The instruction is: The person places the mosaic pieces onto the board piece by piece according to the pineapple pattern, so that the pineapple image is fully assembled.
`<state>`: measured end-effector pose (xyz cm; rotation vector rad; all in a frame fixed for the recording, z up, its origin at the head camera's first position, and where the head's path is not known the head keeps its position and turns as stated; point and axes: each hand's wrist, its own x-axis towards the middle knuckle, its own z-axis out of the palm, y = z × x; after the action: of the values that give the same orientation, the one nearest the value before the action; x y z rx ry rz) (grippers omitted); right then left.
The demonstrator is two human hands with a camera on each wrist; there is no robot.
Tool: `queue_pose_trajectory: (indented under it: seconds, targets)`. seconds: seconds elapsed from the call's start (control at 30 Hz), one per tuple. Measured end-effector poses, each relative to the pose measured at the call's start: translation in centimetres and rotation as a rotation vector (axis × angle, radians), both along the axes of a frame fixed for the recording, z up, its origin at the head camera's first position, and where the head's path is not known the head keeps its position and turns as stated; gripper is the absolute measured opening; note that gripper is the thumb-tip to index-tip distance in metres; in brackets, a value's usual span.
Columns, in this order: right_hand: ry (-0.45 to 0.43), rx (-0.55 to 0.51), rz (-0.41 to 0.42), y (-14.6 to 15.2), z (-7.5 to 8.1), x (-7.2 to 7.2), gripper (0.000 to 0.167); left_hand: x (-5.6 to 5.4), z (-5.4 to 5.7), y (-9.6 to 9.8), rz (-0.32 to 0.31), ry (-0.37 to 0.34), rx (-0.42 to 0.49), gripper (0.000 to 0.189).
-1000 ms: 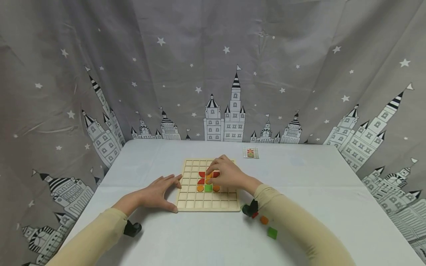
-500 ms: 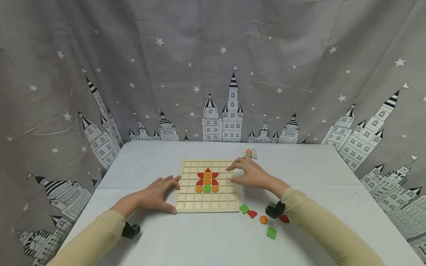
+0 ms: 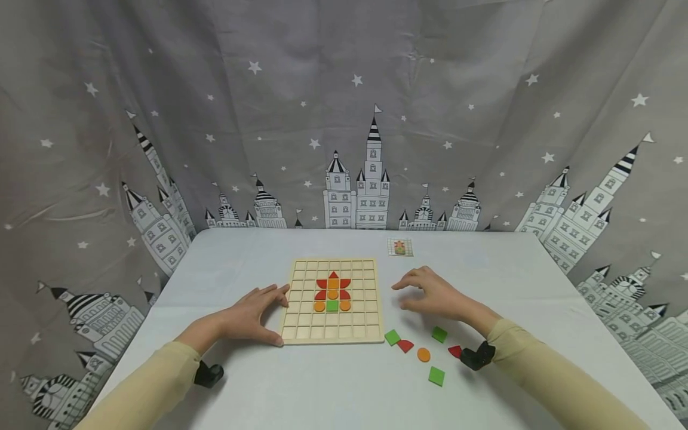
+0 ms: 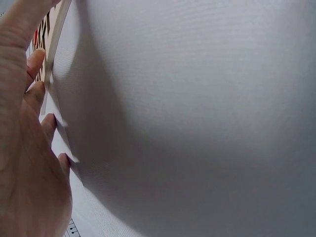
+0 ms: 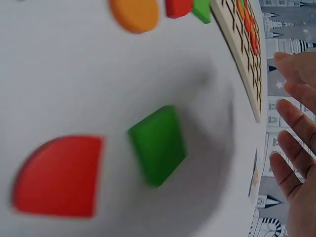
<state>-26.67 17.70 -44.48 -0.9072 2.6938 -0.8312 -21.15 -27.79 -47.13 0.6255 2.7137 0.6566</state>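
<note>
A wooden grid board point(image 3: 301, 322) lies on the white table, carrying a figure of small tiles: a red triangle point(image 3: 333, 275) on top, an orange square point(image 3: 333, 283), red quarter-round tiles at the sides, orange discs and a green square point(image 3: 332, 306) at the bottom. My left hand point(image 3: 249, 316) rests at the board's left edge, thumb at the near corner and fingers at the side. My right hand point(image 3: 432, 294) hovers right of the board, fingers loosely bent and holding nothing. In the right wrist view a green square point(image 5: 159, 145) and a red quarter-round tile point(image 5: 61, 176) lie below it.
Loose tiles lie right of the board: a green square point(image 3: 392, 337), a red quarter-round point(image 3: 405, 346), an orange disc point(image 3: 423, 355) and another green square point(image 3: 436, 376). A small pattern card point(image 3: 400, 247) lies behind the board. A grey castle-print curtain point(image 3: 344, 119) hangs behind the table.
My right hand has left the tile figure on the board and moved right, uncovering the red triangle and the loose tiles. The left hand stays at the board's edge.
</note>
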Motion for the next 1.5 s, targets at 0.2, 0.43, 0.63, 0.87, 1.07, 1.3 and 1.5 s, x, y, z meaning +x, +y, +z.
queue_pose_trajectory:
  seconds: [0.2, 0.43, 0.63, 0.87, 1.07, 1.3, 1.5]
  targets:
    - [-0.044, -0.01, -0.02, 2.4, -0.4, 1.5, 0.036, 0.0, 0.2, 0.1, -0.016, 0.018, 0.012, 0.076]
    - [-0.011, 0.065, -0.048, 4.7, -1.8, 3.0, 0.031, 0.1, 0.3, 0.2, -0.024, 0.035, 0.016, 0.074]
    - [0.052, 0.087, -0.015, 5.5, -2.8, 4.2, 0.028, 0.2, 0.3, 0.1, -0.038, 0.052, 0.026, 0.073]
    - [0.014, 0.024, 0.03, 5.8, -3.5, 5.3, 0.028, 0.2, 0.2, 0.0, -0.04, 0.05, 0.028, 0.073]
    - [0.005, 0.003, 0.043, 5.8, -3.8, 6.0, 0.024, 0.2, 0.2, -0.1, -0.046, 0.056, 0.037, 0.073]
    - [0.012, 0.002, 0.045, 5.7, -4.1, 6.4, 0.023, 0.2, 0.2, -0.1, -0.045, 0.056, 0.035, 0.073]
    - [0.01, -0.007, 0.036, 5.5, -4.3, 6.6, 0.023, 0.2, 0.2, -0.1, -0.042, 0.054, 0.033, 0.073]
